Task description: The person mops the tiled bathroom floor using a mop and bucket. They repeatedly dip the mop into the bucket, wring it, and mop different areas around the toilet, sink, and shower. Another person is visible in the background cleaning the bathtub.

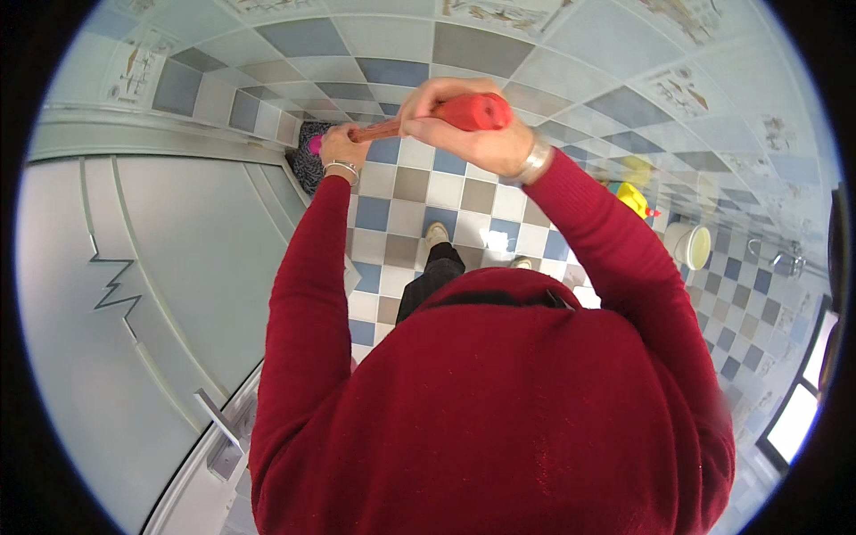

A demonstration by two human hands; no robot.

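My right hand (461, 127) is closed around a mop's reddish handle (384, 129), just below its bright red end grip (476, 112). Lower on the same handle, my left hand (342, 150) wraps it with bent fingers. The handle slants down and away to the left. Beyond my left hand, a pink collar (315, 144) joins it to a dark grey, shaggy mop head (307, 167), partly hidden by that hand. This head lies in the corner between the tiled wall and the door frame.
A frosted door (180, 234) with a metal lever handle (219, 421) stands at my left. Along the right wall are a yellow bottle (630, 199) with a red cap, a pale bucket (689, 245) and a metal fixture (789, 262). Checkered tiles (411, 184) cover the floor.
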